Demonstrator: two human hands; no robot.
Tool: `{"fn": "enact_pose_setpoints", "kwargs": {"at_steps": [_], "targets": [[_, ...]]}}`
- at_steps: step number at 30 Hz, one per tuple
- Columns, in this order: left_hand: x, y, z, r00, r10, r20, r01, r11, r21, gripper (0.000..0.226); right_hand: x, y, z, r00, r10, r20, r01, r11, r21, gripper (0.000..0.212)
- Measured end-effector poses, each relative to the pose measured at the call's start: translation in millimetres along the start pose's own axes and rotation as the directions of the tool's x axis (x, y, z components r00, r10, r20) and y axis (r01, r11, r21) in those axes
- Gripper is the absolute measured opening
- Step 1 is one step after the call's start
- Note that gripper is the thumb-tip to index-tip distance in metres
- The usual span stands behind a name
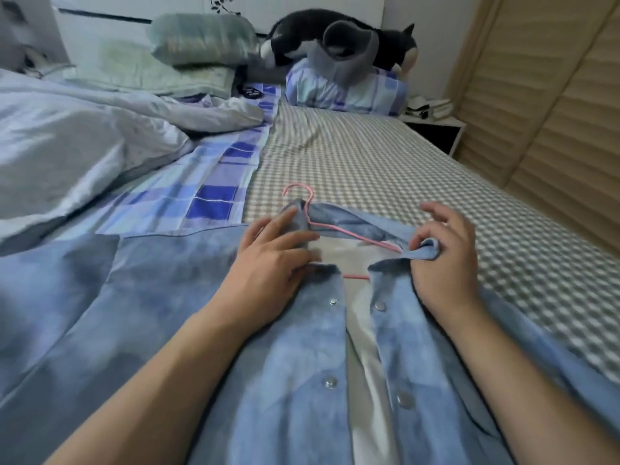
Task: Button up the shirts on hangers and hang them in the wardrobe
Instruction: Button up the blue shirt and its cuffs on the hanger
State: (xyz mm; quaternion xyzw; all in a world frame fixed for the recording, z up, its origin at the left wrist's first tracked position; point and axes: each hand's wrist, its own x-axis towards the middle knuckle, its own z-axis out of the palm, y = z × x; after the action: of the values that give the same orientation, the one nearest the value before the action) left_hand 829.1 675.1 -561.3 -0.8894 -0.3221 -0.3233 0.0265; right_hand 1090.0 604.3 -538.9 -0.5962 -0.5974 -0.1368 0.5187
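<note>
The unbuttoned shirt (302,380) (on a pink hanger (339,229)) lies under flat left hand (271,260); right hand (443,253) pinches its collar.

Shirt (285,380): soft matt blue cloth, mottled like washed denim, with shiny metal snaps (330,382). Hanger (339,229): thin pink, smooth coating. Bed (385,169): matt checked woven sheet; at left, a smooth patchwork-print cloth (208,182). Upper frame: fuzzy plush toy (342,35). Right edge: ribbed, matt wood-look doors (553,112).
</note>
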Motion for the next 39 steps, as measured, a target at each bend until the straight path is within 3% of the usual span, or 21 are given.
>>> {"fn": "enact_pose_setpoints", "kwargs": {"at_steps": [3, 5, 7, 10, 12, 15, 18, 20, 22, 24, 26, 29, 34, 39], "targets": [[1, -1, 3, 0.998, -0.019, 0.058, 0.023, 0.998, -0.066, 0.037, -9, -11, -7, 0.965, -0.189, 0.181, 0.188, 0.982, 0.021, 0.036], [1, -1, 2, 0.998, -0.037, 0.06, 0.042, 0.996, -0.078, 0.034, -12, -13, -9, 0.894, -0.14, 0.426, 0.128, 0.99, 0.057, 0.042], [3, 3, -2, 0.993, -0.118, 0.025, 0.12, 0.979, -0.162, 0.024, -14, -11, -12, 0.84, -0.082, 0.536, 0.111, 0.994, -0.023, 0.042], [5, 6, -8, 0.924, -0.38, 0.04, 0.37, 0.864, -0.341, 0.008, -11, -8, -14, 0.849, -0.085, 0.521, 0.146, 0.986, -0.076, 0.05], [9, 5, -8, 0.895, -0.433, 0.104, 0.439, 0.818, -0.372, 0.008, -7, -7, -12, 0.836, -0.037, 0.548, 0.081, 0.995, -0.056, 0.047], [14, 7, -6, 0.917, -0.368, 0.153, 0.399, 0.853, -0.338, 0.013, -5, -3, -5, 0.803, -0.017, 0.596, 0.058, 0.997, -0.05, 0.023], [15, 10, -2, 0.962, -0.265, 0.069, 0.273, 0.917, -0.29, 0.027, 11, -13, -6, 0.891, -0.094, 0.445, 0.087, 0.996, 0.035, 0.026], [16, 13, -2, 0.977, -0.21, 0.035, 0.212, 0.947, -0.243, 0.033, 37, -32, -6, 0.9, -0.114, 0.42, 0.08, 0.992, 0.099, 0.02], [20, 9, -1, 0.976, -0.216, 0.043, 0.219, 0.939, -0.265, 0.031, 52, -49, 5, 0.801, -0.166, 0.575, 0.114, 0.985, 0.126, 0.018], [21, 9, -2, 0.947, -0.31, 0.09, 0.322, 0.887, -0.332, 0.019, 38, -53, 24, 0.713, -0.242, 0.659, 0.175, 0.97, 0.167, 0.019], [21, 9, -3, 0.915, -0.374, 0.154, 0.404, 0.851, -0.335, 0.005, 10, -44, 38, 0.734, -0.288, 0.616, 0.201, 0.957, 0.208, 0.023], [20, 10, -1, 0.886, -0.398, 0.238, 0.457, 0.837, -0.301, 0.007, -7, -30, 43, 0.796, -0.283, 0.535, 0.162, 0.951, 0.262, 0.023], [21, 11, -6, 0.846, -0.458, 0.273, 0.531, 0.682, -0.502, 0.011, -7, -30, 42, 0.838, -0.152, 0.524, 0.026, 0.97, 0.241, 0.031], [24, 21, -16, 0.839, -0.459, 0.294, 0.521, 0.518, -0.678, 0.012, -3, -34, 34, 0.876, -0.311, 0.368, 0.2, 0.929, 0.31, 0.014]]}}
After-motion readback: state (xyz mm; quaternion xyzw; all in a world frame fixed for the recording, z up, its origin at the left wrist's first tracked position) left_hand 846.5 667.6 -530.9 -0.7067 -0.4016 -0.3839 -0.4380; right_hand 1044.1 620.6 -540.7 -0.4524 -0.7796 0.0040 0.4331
